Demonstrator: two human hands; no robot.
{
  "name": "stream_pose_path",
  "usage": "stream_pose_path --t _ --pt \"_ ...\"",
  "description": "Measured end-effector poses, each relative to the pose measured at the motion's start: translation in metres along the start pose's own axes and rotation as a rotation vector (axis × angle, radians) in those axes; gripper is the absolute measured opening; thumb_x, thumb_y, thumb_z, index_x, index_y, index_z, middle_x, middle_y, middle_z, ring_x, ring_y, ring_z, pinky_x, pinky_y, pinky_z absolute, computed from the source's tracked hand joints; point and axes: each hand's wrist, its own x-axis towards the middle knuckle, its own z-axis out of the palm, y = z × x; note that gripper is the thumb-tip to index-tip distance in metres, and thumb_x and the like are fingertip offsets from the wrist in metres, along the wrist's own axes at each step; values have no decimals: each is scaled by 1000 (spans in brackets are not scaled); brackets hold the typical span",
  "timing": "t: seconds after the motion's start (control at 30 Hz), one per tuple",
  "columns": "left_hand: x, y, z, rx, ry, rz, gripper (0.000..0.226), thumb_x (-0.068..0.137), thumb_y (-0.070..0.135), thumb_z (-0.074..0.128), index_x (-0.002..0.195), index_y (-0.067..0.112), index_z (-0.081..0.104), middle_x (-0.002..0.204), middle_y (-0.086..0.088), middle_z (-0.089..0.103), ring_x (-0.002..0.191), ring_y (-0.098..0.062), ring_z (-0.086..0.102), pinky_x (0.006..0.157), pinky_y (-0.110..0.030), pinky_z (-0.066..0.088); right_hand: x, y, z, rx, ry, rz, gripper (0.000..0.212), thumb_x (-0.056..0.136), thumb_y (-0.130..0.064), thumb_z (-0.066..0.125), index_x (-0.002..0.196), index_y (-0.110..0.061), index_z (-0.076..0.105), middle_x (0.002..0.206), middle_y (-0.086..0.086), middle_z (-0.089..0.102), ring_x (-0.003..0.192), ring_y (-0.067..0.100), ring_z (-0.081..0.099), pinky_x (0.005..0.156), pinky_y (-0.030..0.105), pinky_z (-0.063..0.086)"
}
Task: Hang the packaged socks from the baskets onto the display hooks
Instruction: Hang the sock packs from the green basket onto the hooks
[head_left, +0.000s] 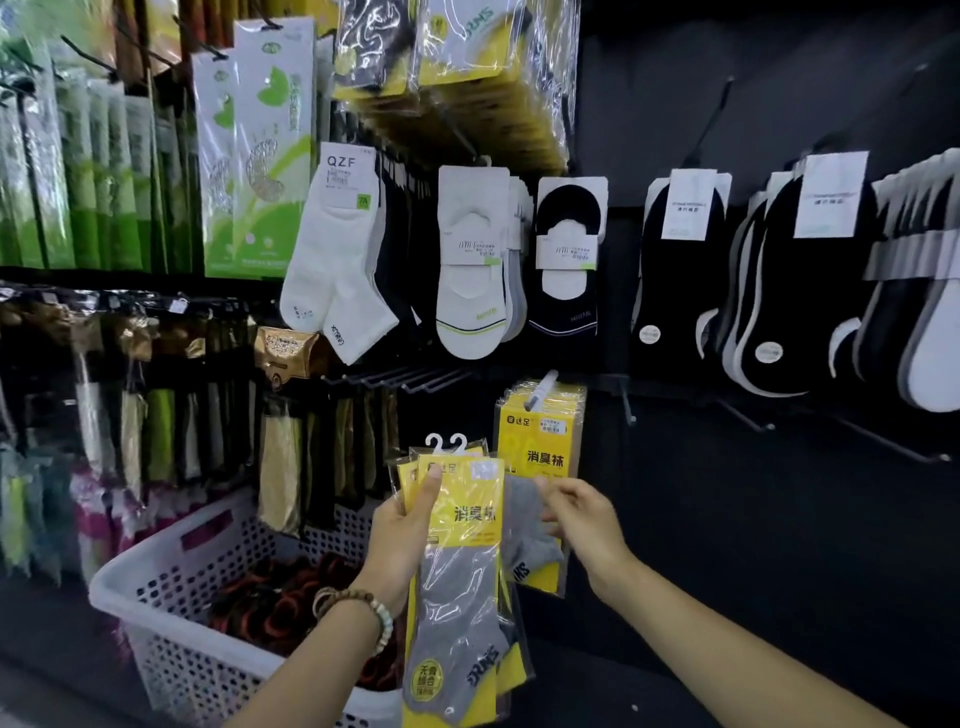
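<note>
Dim shop wall, wide-angle bend at the edges.
Glare streaks the plastic sock packs (467, 52); left-hand packets (78, 156) perhaps motion-blurred.

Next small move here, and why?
Probably: the right hand peels one pack off the stack of yellow sock packs gripped by the left hand. Its fingers are at the stack's right edge, and the display hook with matching yellow packs is just above, so a single pack could go straight up.

Glossy clear plastic wraps the sock packs (462, 561); the perforated white basket (176, 613) looks like smooth plastic.
</note>
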Motion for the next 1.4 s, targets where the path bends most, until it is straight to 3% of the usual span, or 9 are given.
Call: stream_pose_path --t 0.13,0.27,0.47,0.57,0.67,0.77,0.97,1.13,1.4 --pt "-15 10 18 -74 -70 -24 48 75 55 64 90 10 69 88 1 74 79 -14 70 76 -28 56 -22 -11 8 52 -123 -37 27 82 -28 71 103 -12 64 102 7 67 95 18 64 72 21 53" --pt "-23 16 27 -20 -29 -34 54 69 59 68 103 16 68 98 -2 73 93 -20 69 92 -42 52 -32 -15 6 89 -92 -73 22 82 -21 72 100 -9 67 96 5 73 90 17 69 71 22 57" --pt "-26 22 21 -14 -39 -20 44 94 52 40 79 19 64 74 8 69 64 -7 66 57 -15 44 -31 -11 -6 111 -48 -42 20 89 -19 65 100 -2 64 104 20 69 100 33 66 84 39 57" --pt "-22 26 10 102 49 50 39 94 54 38 68 24 36 67 14 33 59 -1 34 56 -16 26 -26 -10 -14 147 12 -19 18 95 -18 56 102 -3 63 101 13 72 92 24 69 75 31 58" --pt "-19 30 -6 174 100 163 49 92 53 39 60 18 25 52 9 25 53 -11 29 54 -24 23 -16 -10 -22 122 77 -45 20 96 -18 53 100 0 61 99 15 71 90 26 68 79 36 55" --pt "-17 34 -20 189 125 200 51 95 48 39 55 18 31 34 12 30 38 -4 33 47 -16 32 -5 -14 -23 118 128 -79 12 95 -19 55 93 -9 62 97 14 71 91 28 68 84 44 56" --pt "-11 33 -28 147 202 185 49 96 44 41 53 21 32 31 13 35 33 1 38 52 -18 35 27 -24 -5 62 177 -114 20 95 -23 56 102 -5 63 102 15 69 95 28 66 88 43 54" --pt "1 26 -30 147 162 149 48 91 53 41 63 15 32 50 9 37 53 -10 36 59 -19 33 54 -13 9 25 190 -83 32 95 -26 57 115 -2 60 102 7 65 96 22 62 84 37 54" --pt "11 10 -15 114 101 99 42 91 55 41 66 21 38 51 15 42 46 2 39 51 -13 34 66 10 5 52 361 36 22 83 -35 71 83 -15 60 86 1 65 82 17 61 71 28 48"
